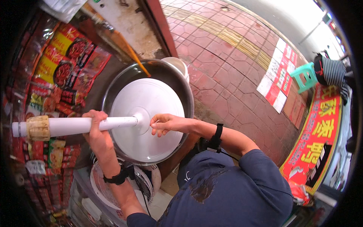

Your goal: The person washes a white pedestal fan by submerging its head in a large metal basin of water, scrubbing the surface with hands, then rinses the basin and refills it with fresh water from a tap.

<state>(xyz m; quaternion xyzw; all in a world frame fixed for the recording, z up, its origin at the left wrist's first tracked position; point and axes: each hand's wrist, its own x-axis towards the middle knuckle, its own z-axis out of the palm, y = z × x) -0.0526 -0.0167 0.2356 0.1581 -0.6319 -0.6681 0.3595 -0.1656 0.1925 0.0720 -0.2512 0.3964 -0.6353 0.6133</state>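
Dark navy shirt (230, 189) cloth, the wearer's own, fills the lower middle, with a shiny dark patch on it. Beyond it, a white round base (151, 94) sits within the rim of a wide metal basin (190, 108) (whether the two touch, I cannot tell). From the middle of that base a white pole (73, 126) reaches out to the left, with a yellowish collar (38, 128) near its far end. The left hand (97, 130) is wrapped around the pole about midway. The right hand (170, 123) hovers over the base beside the pole's foot, fingers curled and thumb close to the index finger; I cannot tell whether they pinch anything.

An orange stick (132, 55) slants down to the basin, and a white bucket (177, 66) stands behind it. Red and yellow packets (64, 64) hang in rows along the left, with a round white grille (100, 185) below them. Past a dark red post (162, 26), reddish paving (223, 72) runs outward, crossed by a yellow ribbed strip (230, 36). Farther right are flat red-and-white cardboard (278, 75), a turquoise stool (305, 77), a striped bag (334, 72) and a red signboard (314, 140).
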